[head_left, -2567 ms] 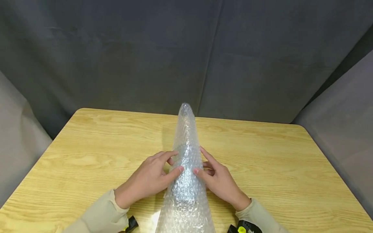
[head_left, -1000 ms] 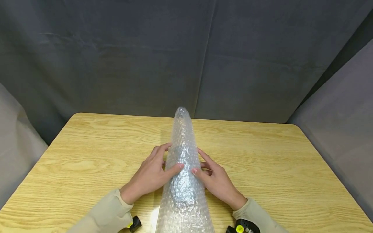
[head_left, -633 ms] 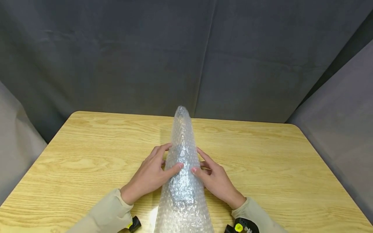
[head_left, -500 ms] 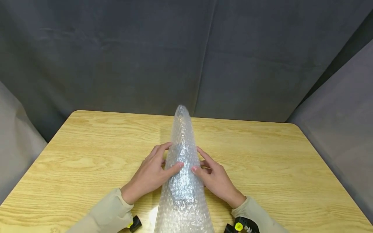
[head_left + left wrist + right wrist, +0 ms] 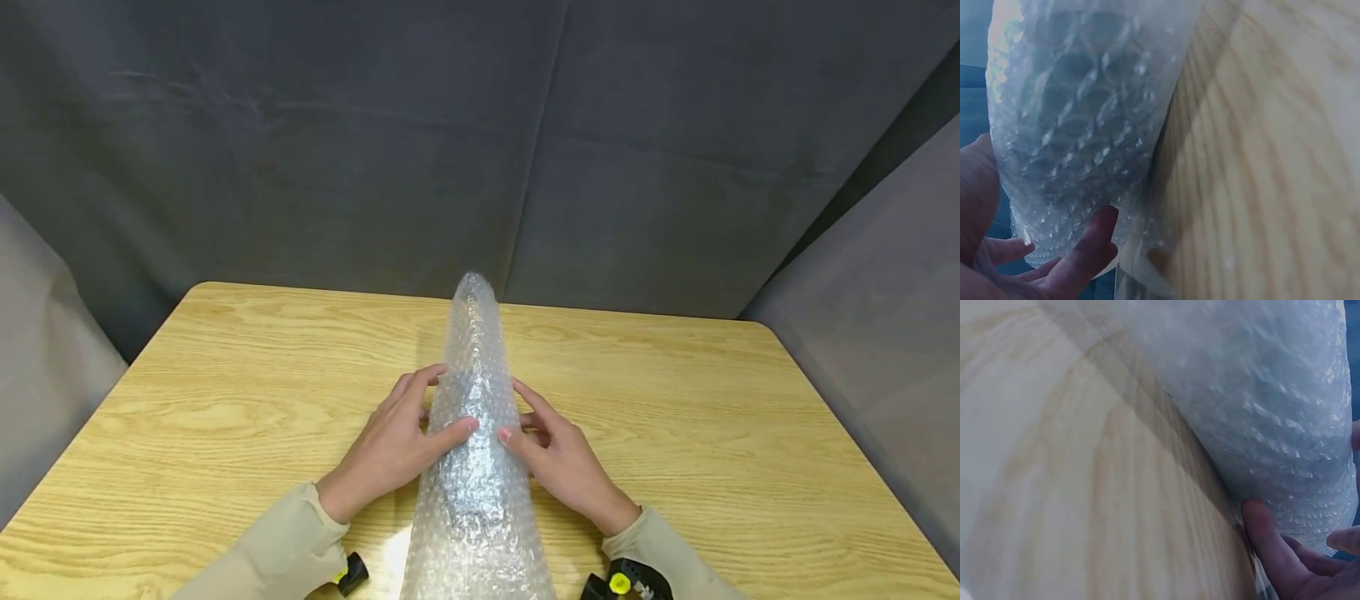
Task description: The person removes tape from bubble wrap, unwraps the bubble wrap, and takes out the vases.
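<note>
A long bundle of clear bubble wrap (image 5: 480, 500) lies lengthwise on the wooden table, wide near me and narrowing to a rounded far end. Something darker, grey-blue, shows faintly through its layers in the left wrist view, its kind hidden by the bubbles. My left hand (image 5: 393, 446) holds the bundle's left side, thumb on top and fingers down the flank. From the right, my right hand (image 5: 566, 467) holds it at about the same height, its thumb close to the other thumb. In the right wrist view, a fingertip (image 5: 1260, 515) presses low against the wrap by the tabletop.
The light wooden table (image 5: 225, 417) has rounded far corners. Behind it hangs a dark grey curtain (image 5: 337, 167), with paler cloth (image 5: 885, 292) at the right side. Black wrist devices with yellow dots sit under both cuffs.
Since the oldest frame, my left index finger has slid forward and off the top to the bundle's left edge. Both hands keep their places otherwise; the head view shifts slightly.
</note>
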A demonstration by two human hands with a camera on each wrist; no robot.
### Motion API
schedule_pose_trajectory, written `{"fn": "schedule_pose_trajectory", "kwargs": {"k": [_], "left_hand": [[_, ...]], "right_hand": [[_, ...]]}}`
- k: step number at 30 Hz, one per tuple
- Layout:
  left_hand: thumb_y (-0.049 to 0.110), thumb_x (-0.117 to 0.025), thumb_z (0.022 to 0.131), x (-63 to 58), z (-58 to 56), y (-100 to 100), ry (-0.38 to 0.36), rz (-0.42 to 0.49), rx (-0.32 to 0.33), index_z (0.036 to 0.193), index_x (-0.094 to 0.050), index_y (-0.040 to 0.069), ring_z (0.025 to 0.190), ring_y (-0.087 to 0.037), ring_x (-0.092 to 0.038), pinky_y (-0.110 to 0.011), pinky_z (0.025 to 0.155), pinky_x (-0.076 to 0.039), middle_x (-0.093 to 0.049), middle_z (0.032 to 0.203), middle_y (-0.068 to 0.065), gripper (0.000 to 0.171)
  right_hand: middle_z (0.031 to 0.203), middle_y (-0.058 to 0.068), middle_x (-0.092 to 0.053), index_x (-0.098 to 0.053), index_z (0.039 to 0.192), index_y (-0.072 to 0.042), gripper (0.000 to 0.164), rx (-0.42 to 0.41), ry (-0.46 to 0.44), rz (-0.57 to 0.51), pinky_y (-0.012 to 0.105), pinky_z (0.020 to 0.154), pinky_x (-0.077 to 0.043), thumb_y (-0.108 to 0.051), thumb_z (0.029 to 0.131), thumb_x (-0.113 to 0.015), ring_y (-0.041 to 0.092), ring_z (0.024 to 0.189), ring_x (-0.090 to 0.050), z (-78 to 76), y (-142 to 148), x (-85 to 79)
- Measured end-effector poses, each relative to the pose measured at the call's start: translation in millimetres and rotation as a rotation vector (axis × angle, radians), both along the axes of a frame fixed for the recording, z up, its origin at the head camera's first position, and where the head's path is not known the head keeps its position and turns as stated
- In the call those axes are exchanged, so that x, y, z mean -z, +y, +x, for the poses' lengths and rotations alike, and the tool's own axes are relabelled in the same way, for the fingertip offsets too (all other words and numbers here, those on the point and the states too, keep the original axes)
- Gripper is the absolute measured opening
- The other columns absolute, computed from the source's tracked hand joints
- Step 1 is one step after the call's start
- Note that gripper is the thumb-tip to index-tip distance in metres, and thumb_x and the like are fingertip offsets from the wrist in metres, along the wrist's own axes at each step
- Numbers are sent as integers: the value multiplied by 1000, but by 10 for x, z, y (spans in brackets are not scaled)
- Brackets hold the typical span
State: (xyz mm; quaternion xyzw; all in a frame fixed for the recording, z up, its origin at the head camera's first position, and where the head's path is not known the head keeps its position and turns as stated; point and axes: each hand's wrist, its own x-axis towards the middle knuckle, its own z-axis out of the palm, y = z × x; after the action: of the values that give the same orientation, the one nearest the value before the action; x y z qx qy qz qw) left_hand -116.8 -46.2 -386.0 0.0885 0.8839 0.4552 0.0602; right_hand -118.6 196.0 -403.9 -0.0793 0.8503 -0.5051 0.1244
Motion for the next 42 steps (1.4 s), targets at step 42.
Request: {"fn": "schedule_pose_trajectory", "kwargs": {"k": [42], "left_hand": [[64,-72,89,74,-57,125,-19,11,-11,158,-37,31,114,-24,-64,-40,84,-57,-45,157,-1,84]], "right_hand": [[128,12,-70,-53,147,-23,53,-3,38,89,30,75,-62,-33,98,-71,17,99,-73,-104,197,-272]]}}
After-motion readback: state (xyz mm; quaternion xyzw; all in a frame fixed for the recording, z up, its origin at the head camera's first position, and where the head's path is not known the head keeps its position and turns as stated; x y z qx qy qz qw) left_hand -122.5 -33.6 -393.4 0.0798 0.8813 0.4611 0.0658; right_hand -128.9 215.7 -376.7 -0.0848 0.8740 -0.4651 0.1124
